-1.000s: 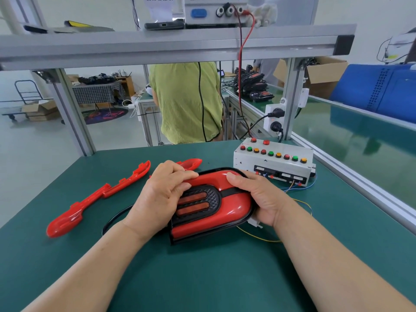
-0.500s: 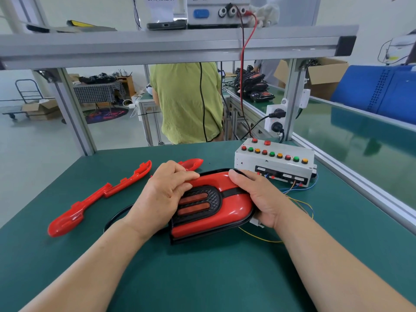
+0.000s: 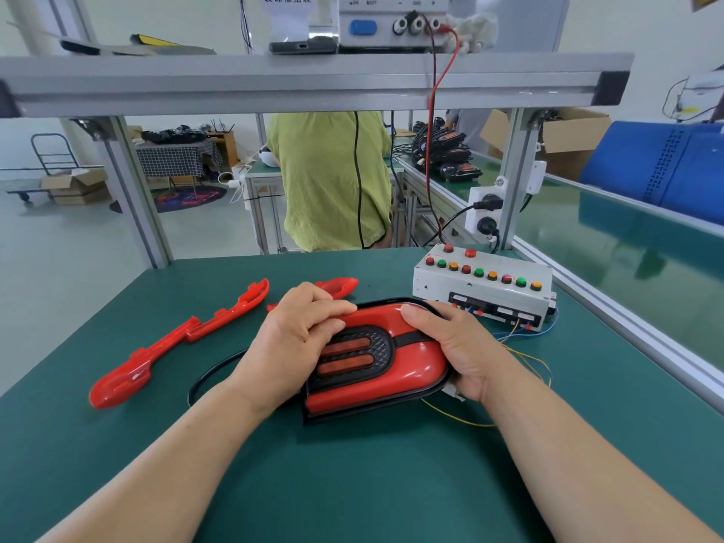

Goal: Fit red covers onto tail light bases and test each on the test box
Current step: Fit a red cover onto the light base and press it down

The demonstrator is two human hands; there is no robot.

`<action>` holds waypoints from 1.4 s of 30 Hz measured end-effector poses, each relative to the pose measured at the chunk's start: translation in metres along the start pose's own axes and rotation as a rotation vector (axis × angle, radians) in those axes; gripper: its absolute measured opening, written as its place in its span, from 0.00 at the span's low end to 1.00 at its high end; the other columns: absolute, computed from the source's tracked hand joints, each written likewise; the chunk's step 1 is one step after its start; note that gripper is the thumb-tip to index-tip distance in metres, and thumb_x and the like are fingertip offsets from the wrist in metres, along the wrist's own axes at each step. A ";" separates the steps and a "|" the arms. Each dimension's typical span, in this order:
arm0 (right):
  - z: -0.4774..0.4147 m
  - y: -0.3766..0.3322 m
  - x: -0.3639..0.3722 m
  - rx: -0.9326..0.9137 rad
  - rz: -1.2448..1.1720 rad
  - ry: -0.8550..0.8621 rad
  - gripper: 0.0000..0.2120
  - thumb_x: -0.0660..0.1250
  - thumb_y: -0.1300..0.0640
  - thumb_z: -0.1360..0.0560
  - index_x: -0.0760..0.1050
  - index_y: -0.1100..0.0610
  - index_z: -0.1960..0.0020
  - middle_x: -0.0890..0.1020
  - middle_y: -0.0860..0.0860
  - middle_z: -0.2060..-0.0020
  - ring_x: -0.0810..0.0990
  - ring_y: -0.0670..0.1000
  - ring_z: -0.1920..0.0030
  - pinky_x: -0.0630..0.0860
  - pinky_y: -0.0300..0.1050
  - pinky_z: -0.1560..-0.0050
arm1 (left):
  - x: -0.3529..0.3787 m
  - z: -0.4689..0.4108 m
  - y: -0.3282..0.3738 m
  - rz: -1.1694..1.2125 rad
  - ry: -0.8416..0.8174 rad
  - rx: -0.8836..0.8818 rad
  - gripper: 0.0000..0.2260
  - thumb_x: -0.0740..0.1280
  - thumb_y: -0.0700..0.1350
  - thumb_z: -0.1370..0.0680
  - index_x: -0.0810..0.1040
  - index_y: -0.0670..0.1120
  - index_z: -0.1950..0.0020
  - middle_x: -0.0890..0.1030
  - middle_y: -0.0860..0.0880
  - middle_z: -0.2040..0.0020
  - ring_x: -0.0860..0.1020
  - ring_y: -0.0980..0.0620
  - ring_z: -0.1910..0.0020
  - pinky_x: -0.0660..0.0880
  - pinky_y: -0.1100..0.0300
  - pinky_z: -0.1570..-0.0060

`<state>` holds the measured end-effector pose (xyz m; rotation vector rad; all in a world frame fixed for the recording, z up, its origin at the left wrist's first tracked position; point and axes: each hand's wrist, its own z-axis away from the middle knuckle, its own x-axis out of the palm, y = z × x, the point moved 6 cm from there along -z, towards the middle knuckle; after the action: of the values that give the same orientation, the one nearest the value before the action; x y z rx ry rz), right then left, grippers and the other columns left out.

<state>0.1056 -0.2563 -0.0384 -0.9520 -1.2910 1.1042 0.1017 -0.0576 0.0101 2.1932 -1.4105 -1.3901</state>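
A tail light with a red cover (image 3: 407, 366) on a black base lies on the green mat in front of me. My left hand (image 3: 294, 339) lies over its left end, fingers curled and pressing on the cover's top edge. My right hand (image 3: 458, 346) grips the right end, thumb on top and fingers round the side. The white test box (image 3: 482, 291) with coloured buttons stands just behind the right hand. Thin wires (image 3: 525, 358) run from the box toward the light.
A long red cover (image 3: 172, 342) lies to the left, another red piece (image 3: 341, 286) behind my left hand. A black loop (image 3: 211, 374) lies on the mat. An aluminium frame (image 3: 313, 80) spans overhead. A person in a green shirt (image 3: 333, 178) stands beyond the table.
Both hands stay on the tail light; it has hardly moved. The camera has shifted slightly.
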 end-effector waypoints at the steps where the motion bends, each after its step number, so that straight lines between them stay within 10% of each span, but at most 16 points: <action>1: 0.000 0.000 0.000 0.006 -0.007 0.002 0.20 0.78 0.50 0.38 0.83 0.56 0.49 0.86 0.60 0.54 0.85 0.57 0.61 0.82 0.49 0.63 | 0.000 0.000 -0.002 0.021 -0.003 -0.021 0.11 0.68 0.35 0.21 0.84 0.47 0.42 0.76 0.51 0.50 0.75 0.55 0.45 0.70 0.65 0.41; 10: 0.000 -0.002 -0.004 -0.003 -0.064 0.039 0.15 0.77 0.52 0.38 0.84 0.55 0.53 0.86 0.59 0.57 0.85 0.56 0.63 0.81 0.49 0.67 | -0.028 -0.005 -0.037 0.257 0.201 -0.400 0.05 0.65 0.51 0.19 0.79 0.57 0.45 0.81 0.56 0.46 0.79 0.62 0.48 0.72 0.70 0.51; 15: 0.001 -0.004 -0.004 -0.027 -0.058 0.035 0.15 0.76 0.51 0.37 0.84 0.54 0.52 0.86 0.59 0.56 0.85 0.57 0.62 0.81 0.50 0.65 | -0.003 0.005 -0.055 0.502 -0.093 -0.690 0.21 0.57 0.61 0.18 0.83 0.48 0.44 0.85 0.47 0.49 0.82 0.52 0.54 0.76 0.57 0.55; 21: 0.000 -0.004 -0.004 -0.039 -0.055 0.026 0.11 0.76 0.51 0.37 0.86 0.52 0.56 0.86 0.58 0.57 0.85 0.56 0.62 0.81 0.49 0.65 | 0.018 0.010 -0.046 0.868 -0.234 -0.726 0.23 0.64 0.59 0.26 0.82 0.48 0.38 0.84 0.43 0.41 0.82 0.46 0.42 0.78 0.50 0.42; 42: 0.000 -0.003 -0.004 -0.025 -0.086 -0.006 0.09 0.76 0.53 0.37 0.86 0.53 0.57 0.86 0.58 0.59 0.85 0.56 0.63 0.81 0.49 0.67 | 0.029 0.009 -0.046 0.976 -0.185 -0.771 0.17 0.62 0.53 0.18 0.84 0.45 0.40 0.84 0.41 0.43 0.84 0.44 0.45 0.82 0.53 0.56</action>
<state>0.1059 -0.2605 -0.0367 -0.9042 -1.3415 1.0278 0.1256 -0.0533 -0.0392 0.7372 -1.3475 -1.3734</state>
